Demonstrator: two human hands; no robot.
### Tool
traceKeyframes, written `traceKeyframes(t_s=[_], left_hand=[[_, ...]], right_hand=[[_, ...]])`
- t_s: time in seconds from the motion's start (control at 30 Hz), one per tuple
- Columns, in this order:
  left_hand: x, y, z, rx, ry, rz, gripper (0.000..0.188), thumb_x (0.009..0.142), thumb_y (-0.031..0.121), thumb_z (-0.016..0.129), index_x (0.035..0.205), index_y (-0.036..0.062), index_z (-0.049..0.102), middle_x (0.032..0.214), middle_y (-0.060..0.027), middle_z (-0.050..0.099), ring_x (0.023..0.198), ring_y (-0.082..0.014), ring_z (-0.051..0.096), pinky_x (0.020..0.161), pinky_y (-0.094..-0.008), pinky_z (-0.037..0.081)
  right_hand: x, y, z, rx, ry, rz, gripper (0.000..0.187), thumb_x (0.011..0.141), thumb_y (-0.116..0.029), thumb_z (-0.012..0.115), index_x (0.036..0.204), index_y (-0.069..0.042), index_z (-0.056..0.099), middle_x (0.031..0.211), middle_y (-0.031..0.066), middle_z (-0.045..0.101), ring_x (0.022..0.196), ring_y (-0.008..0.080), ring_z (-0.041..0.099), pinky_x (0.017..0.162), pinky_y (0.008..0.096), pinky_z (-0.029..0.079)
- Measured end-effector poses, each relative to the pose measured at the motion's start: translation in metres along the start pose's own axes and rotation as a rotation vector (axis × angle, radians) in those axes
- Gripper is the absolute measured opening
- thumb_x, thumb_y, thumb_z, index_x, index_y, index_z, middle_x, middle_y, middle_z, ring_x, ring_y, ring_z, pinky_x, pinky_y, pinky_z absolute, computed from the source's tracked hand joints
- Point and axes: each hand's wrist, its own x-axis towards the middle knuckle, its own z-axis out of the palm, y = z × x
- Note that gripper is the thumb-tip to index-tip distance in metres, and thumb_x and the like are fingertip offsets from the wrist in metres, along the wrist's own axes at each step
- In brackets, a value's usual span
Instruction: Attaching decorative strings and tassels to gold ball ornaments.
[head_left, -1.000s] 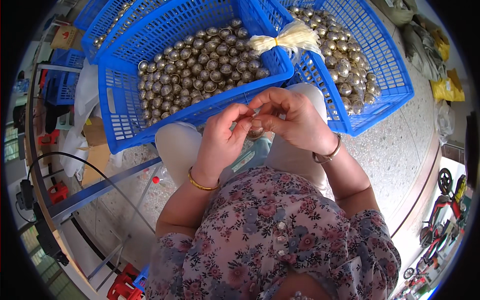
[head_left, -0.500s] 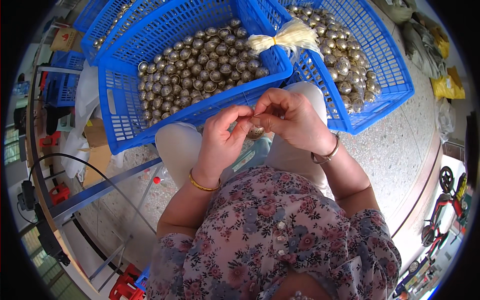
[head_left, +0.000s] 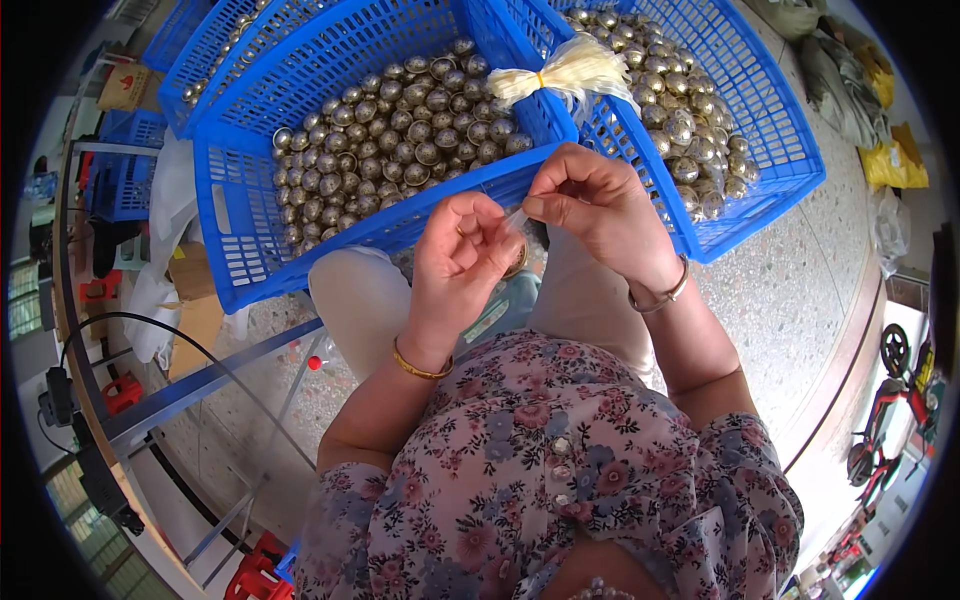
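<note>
My left hand [head_left: 455, 262] is over my lap with fingers curled and thumb pressed toward them. A thin, translucent whitish strip [head_left: 515, 219] runs between its fingertips and my right hand [head_left: 612, 222], which pinches the other end between thumb and forefinger. Just below the left thumb, a round silvery metal ball [head_left: 518, 263] shows, mostly hidden by that hand. I cannot tell whether the strip is joined to the ball. Close beyond the hands, a bundle of pale strips [head_left: 565, 78], tied with a yellow band, lies across the basket rims.
In front of me, a blue plastic basket [head_left: 222, 262] holds many silvery metal balls [head_left: 385, 135]. Another blue basket [head_left: 745, 232] at the right holds more balls, some under clear plastic. A metal frame [head_left: 215, 382] and black cable stand at the left. Yellow bags [head_left: 893, 165] lie far right.
My hands have drawn slightly apart, with the whitish strip now showing between them. The left fingers have opened a little, and the right hand has moved slightly up.
</note>
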Motion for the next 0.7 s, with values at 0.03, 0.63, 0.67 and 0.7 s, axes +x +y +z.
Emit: traceKeyframes(t_s=[0.03, 0.63, 0.67, 0.7], left_hand=[[0.0, -0.001, -0.003, -0.001, -0.001, -0.003, 0.02, 0.082, 0.001, 0.061, 0.1, -0.0028, 0.052, 0.092, -0.0061, 0.057, 0.081, -0.0099, 0.054, 0.074, -0.024, 0.046], [0.028, 0.032, -0.005, 1.134, 0.036, 0.634, 0.014, 0.061, -0.006, 0.056, 0.071, 0.0024, 0.058, 0.082, -0.0096, 0.056, 0.074, -0.0248, 0.055, 0.065, -0.0309, 0.044], [0.029, 0.037, -0.001, 1.136, 0.025, 0.639, 0.014, 0.061, -0.006, 0.056, 0.071, 0.0024, 0.058, 0.082, -0.0096, 0.056, 0.074, -0.0248, 0.055, 0.065, -0.0309, 0.044], [0.03, 0.04, 0.002, 1.205, 0.028, 0.764, 0.015, 0.06, -0.006, 0.057, 0.073, 0.0024, 0.059, 0.078, -0.0087, 0.056, 0.071, -0.0246, 0.054, 0.062, -0.0312, 0.043]], right_hand=[[0.001, 0.0, 0.0, 0.099, 0.021, 0.082, 0.006, 0.077, 0.003, 0.064, 0.077, -0.001, 0.06, 0.078, -0.0008, 0.054, 0.071, 0.0062, 0.051, 0.065, 0.0198, 0.041], [-0.004, 0.011, 0.022, -0.586, 0.086, -0.779, 0.013, 0.067, 0.0, 0.068, 0.077, -0.006, 0.061, 0.079, 0.0036, 0.055, 0.074, 0.0201, 0.052, 0.067, 0.0315, 0.041], [-0.003, 0.011, 0.021, -0.573, 0.095, -0.773, 0.013, 0.068, 0.0, 0.068, 0.077, -0.006, 0.061, 0.079, 0.0041, 0.055, 0.074, 0.0206, 0.052, 0.067, 0.0315, 0.041], [-0.003, 0.01, 0.019, -0.574, 0.108, -0.776, 0.013, 0.068, 0.0, 0.068, 0.077, -0.006, 0.061, 0.079, 0.0041, 0.055, 0.074, 0.0206, 0.052, 0.067, 0.0315, 0.041]])
